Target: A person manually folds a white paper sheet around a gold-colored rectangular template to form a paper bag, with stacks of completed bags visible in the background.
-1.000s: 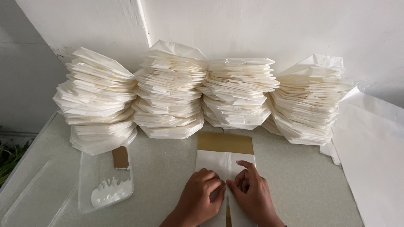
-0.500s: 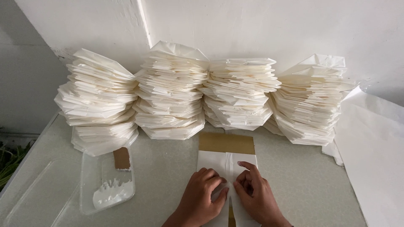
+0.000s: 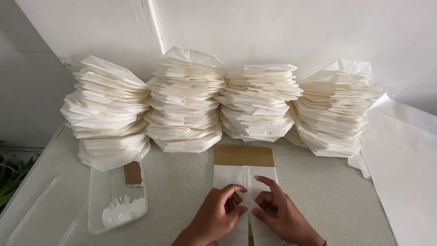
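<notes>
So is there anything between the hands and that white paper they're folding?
Nothing visible. Both the left hand and right hand already press directly on the white paper, which lies over a brown card on the table.

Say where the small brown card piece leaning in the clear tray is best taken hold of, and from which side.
Probably by its upper edge, from above. The brown card piece leans at the far end of the clear plastic tray, its top standing clear above the rim while its lower end sits toward the white paste. A two-finger grip across the top edge looks cleanest. Both the left hand and right hand are on the folded paper.
</notes>
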